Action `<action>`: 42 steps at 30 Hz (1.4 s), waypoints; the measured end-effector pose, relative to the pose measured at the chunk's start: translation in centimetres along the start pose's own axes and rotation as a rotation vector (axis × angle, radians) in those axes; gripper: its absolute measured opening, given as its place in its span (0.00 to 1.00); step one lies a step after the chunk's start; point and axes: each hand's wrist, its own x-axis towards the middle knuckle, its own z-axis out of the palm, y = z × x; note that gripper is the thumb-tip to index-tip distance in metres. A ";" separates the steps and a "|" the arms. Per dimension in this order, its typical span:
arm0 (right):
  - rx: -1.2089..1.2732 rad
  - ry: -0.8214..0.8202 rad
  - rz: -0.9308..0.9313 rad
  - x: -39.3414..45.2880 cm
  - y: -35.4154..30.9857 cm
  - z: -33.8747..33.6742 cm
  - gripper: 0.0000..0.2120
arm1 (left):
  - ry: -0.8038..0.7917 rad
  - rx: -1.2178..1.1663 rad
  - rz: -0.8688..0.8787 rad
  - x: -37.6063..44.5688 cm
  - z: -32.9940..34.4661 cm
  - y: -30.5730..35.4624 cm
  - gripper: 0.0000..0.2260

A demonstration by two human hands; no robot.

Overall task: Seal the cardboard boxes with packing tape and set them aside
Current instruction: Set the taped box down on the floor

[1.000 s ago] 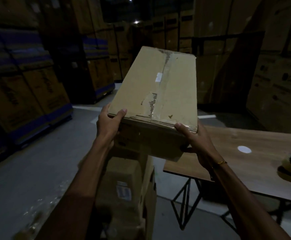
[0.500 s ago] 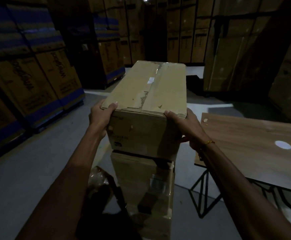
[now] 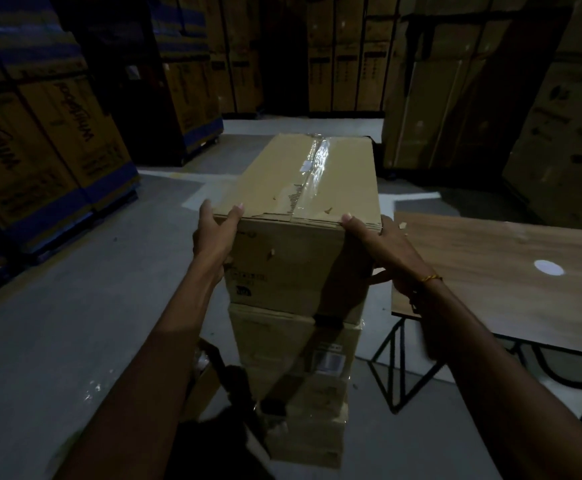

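Note:
A long brown cardboard box with clear packing tape along its top seam sits on top of a stack of cardboard boxes on the floor. My left hand grips its near left corner, thumb on the top edge. At the near right corner my right hand holds the box, thumb on top and fingers round the side. The tape roll is out of view.
A wooden table on black metal legs stands just right of the stack. Tall pallets of printed cartons line the left side and the back wall. Grey concrete floor spreads to the left.
The box came down from a raised, tilted hold onto the stack of boxes. My view swung left, so the tape roll on the table left the frame.

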 end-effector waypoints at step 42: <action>0.145 0.787 0.736 -31.3 45.7 -43.7 0.08 | -1.455 0.568 -0.073 -47.2 57.1 -13.3 0.07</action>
